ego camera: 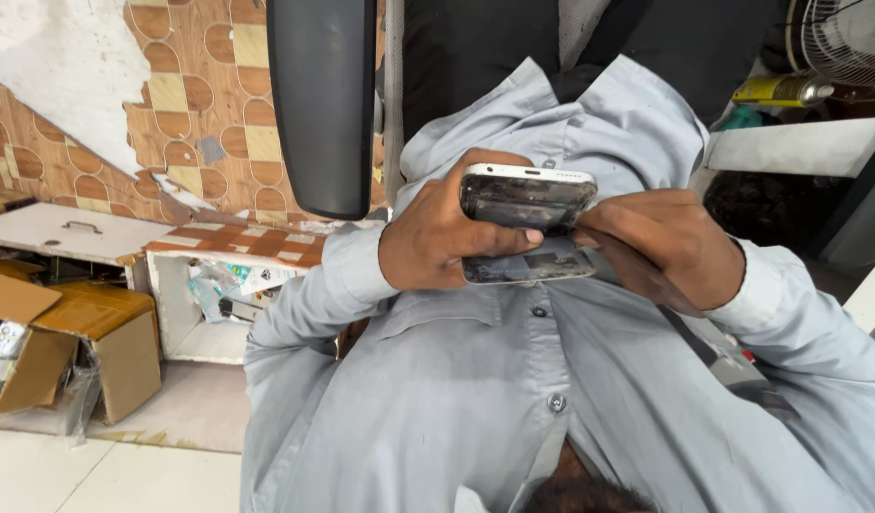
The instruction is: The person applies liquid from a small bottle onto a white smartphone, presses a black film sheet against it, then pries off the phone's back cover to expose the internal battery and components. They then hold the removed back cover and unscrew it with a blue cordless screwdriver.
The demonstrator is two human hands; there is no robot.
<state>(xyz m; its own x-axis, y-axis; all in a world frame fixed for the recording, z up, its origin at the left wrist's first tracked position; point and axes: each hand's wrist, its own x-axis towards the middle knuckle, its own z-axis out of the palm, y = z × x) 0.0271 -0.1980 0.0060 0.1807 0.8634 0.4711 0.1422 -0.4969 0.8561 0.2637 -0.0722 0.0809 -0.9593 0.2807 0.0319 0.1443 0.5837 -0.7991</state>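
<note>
Picture is upside down. Left hand (436,237) is gripping an opened phone (528,198), fingers wrapped shut round its white-edged body, held against a grey shirt (475,380). Right hand (667,245) is closing on the phone's other end, fingers pinched at the separated dark panel (525,267). Cardboard box (95,332) is sitting on the floor nearby.

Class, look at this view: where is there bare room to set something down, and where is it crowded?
Bare floor lies below the open cardboard box, beside the grey shirt sleeve. It is crowded at the chest, where the left hand and right hand grip an opened phone.
</note>
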